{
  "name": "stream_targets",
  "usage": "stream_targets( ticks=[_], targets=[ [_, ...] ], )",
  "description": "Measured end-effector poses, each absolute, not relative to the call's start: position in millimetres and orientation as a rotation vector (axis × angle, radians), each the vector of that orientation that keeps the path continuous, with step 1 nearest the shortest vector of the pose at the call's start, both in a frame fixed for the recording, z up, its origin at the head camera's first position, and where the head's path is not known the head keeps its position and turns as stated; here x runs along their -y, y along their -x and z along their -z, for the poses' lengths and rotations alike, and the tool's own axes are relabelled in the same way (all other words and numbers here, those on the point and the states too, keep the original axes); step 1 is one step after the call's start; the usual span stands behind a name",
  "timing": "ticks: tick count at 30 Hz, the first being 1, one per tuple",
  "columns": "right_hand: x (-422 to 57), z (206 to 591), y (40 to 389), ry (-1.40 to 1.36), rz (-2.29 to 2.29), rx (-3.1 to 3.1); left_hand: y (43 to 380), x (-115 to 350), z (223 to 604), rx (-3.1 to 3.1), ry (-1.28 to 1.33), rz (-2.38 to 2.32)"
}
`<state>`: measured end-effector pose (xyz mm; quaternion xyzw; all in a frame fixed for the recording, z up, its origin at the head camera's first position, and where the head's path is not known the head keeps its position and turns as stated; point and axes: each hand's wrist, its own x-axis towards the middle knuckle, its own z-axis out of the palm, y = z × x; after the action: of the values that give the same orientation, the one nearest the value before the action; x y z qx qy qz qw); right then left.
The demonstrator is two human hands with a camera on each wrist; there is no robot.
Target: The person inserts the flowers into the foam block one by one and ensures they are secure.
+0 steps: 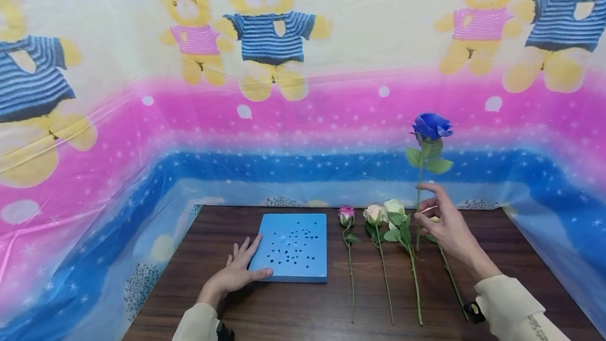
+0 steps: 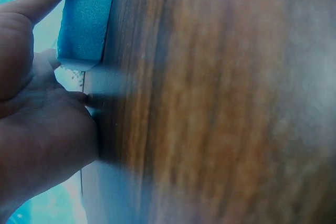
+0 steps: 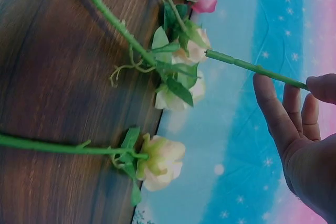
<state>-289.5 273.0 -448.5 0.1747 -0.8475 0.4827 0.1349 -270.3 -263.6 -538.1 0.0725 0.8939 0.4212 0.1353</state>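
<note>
Dark and wood-grained, the table (image 1: 293, 307) bears 4 thin-stemmed flowers (image 1: 374, 215) and a blue foam block (image 1: 290, 244) pitted with holes. Spread wide, the left hand (image 1: 236, 271) touches the block's side; the right hand (image 1: 447, 228) pinches a ruffled blue rose (image 1: 431, 127) by its slim stem, above the table.

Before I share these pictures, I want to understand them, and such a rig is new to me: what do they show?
There is no machine: a person's left hand and right hand are working bare. The wide picture comes from the head, the others from each wrist. On the dark table lie a blue block with holes and, beside it, a pink flower, a peach flower, a whitish flower and a cream flower. The left hand touches the block's left edge; the right hand holds a blue rose upright above the table.
</note>
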Motion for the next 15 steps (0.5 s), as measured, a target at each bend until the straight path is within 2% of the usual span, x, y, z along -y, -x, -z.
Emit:
stream_targets(
  ticks=[15],
  targets=[
    [-227, 444, 303, -0.574, -1.508, 2.461, 270, 265, 539, -2.565, -0.201, -1.256]
  ],
)
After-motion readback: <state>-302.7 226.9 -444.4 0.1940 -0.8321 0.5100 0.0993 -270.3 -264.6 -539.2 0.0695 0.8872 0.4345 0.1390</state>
